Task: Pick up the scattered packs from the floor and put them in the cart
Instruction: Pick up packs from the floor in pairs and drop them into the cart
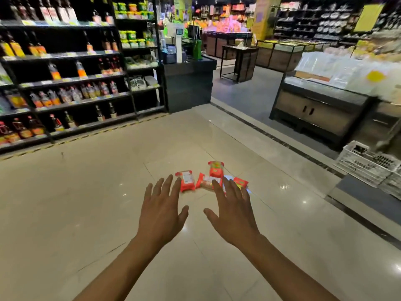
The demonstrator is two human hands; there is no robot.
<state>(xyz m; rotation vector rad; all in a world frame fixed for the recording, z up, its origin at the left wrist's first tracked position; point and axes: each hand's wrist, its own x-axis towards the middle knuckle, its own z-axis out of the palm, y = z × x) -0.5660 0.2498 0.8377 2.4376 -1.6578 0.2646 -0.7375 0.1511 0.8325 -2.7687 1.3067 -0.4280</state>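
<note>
Several small red packs lie scattered on the pale tiled floor ahead of me: one at the left (186, 180), one further back (216, 169), one in the middle (206, 183), and one at the right (240, 183) partly behind my fingers. My left hand (161, 210) is stretched forward, palm down, fingers spread, holding nothing, its fingertips just short of the left pack. My right hand (233, 210) is held the same way beside it, its fingertips overlapping the middle and right packs in the view. No cart is in view.
Dark shelving with bottles (65, 83) lines the left side of the aisle. A dark counter (188, 83) stands behind the shelves. On the right are a display cabinet (319, 109) and white plastic crates (366, 164) on the floor. Glossy floor tiles (86, 203) surround the packs.
</note>
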